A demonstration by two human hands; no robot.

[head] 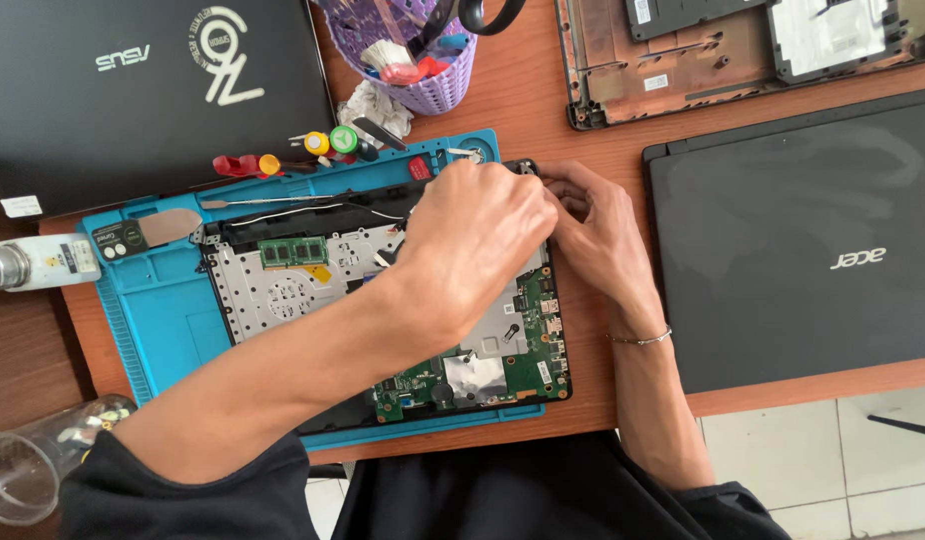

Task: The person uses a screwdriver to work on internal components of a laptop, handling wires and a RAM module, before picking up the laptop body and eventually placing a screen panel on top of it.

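We see left hand (478,245) and right hand (603,235) both pinching at the opened laptop's (383,310) far right corner; grip contents hidden.

Wooden table (603,150), blue repair mat (163,310), closed laptops (793,250), purple basket (433,85)

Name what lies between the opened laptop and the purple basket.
Screwdrivers with red, yellow and green handles lie there, by the mat's top edge, in the head view.

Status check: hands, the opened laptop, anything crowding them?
Left hand and right hand both at the top right corner of the opened laptop, grip hidden. Laptop on blue repair mat. Screwdrivers and purple basket close behind.
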